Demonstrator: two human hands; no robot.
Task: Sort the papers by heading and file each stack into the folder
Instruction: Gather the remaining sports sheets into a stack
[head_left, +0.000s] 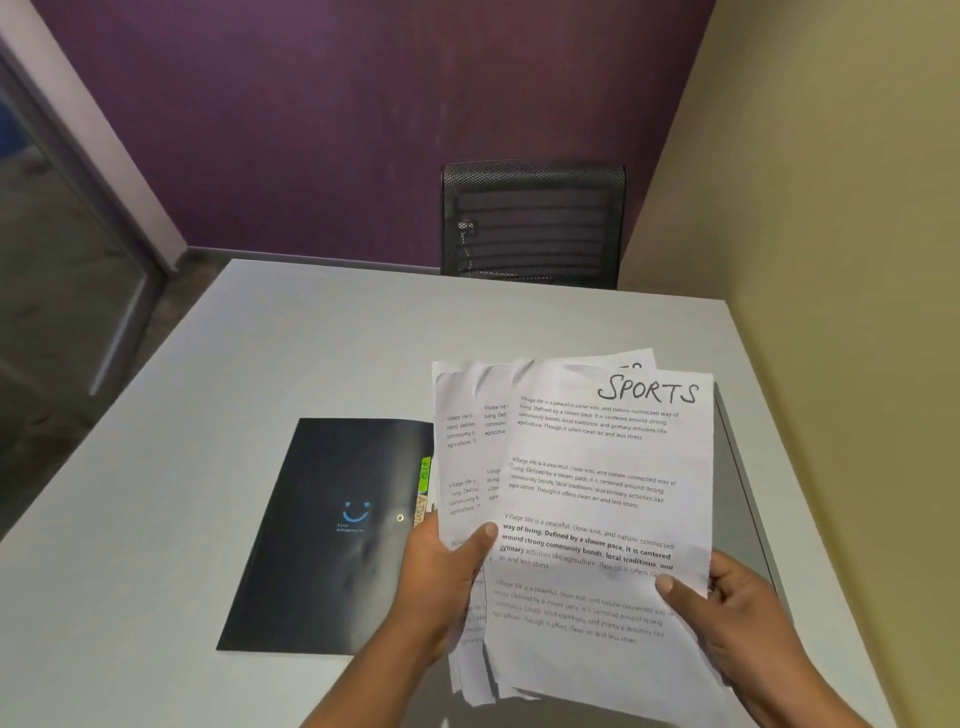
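Observation:
I hold a fanned stack of white printed papers above the table. The front sheet carries the handwritten heading "SPORTS" at its top right. My left hand grips the stack's left edge, thumb on the front. My right hand holds the front sheet's lower right edge. A black folder with a blue smile logo lies flat on the table to the left of the papers. Green and orange index tabs stick out at its right edge, partly hidden by the papers.
The white table meets a yellow wall on the right. A black mesh chair stands behind the far edge against a purple wall. A glass door is at the far left.

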